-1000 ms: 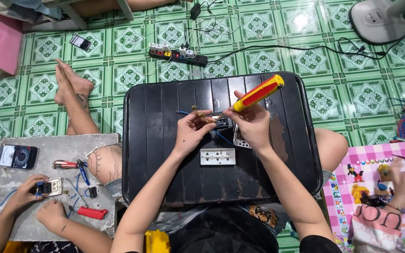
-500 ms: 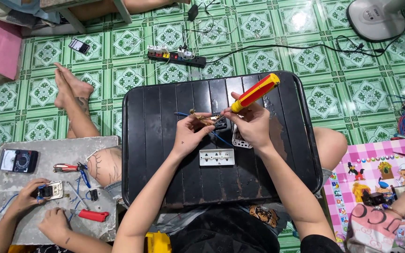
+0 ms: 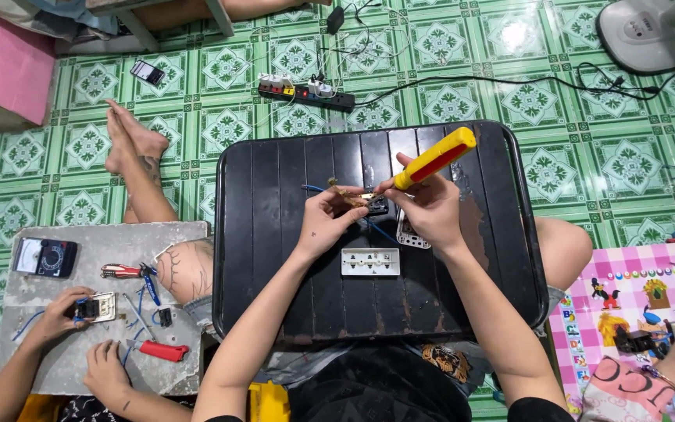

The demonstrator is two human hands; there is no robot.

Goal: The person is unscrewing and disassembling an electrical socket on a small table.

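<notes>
Small black electrical part (image 3: 374, 205) with blue wires running from it sits between the person's two hands, held just above the middle of a black ribbed plastic tray-table (image 3: 275, 234). The left hand (image 3: 328, 220) pinches it from the left, fingers closed on the part and on a thin brownish piece beside it. The right hand (image 3: 425, 211) is clamped around a screwdriver with a yellow and red handle (image 3: 435, 159), whose handle slants up to the right while its tip points down-left at the part; the tip itself is too small to make out. The two hands are close together, almost touching over the part.

Just below them, a white rectangular socket faceplate (image 3: 370, 261) lies flat on the table, and a second whitish plate (image 3: 409, 236) shows partly under the right hand.

To the left, another person sits on the green patterned floor tiles (image 3: 80, 148) working over a grey slab (image 3: 33, 312), both hands near a small switch box (image 3: 97, 307); a black meter (image 3: 46, 256), red-handled pliers (image 3: 123, 271) and a red-handled cutter (image 3: 159, 349) lie on that slab. A black power strip (image 3: 306, 93) lies beyond the table, and a white fan base (image 3: 646, 31) stands at the upper right. At the lower right, someone else's hand rests on a pink checked mat (image 3: 626, 273).
</notes>
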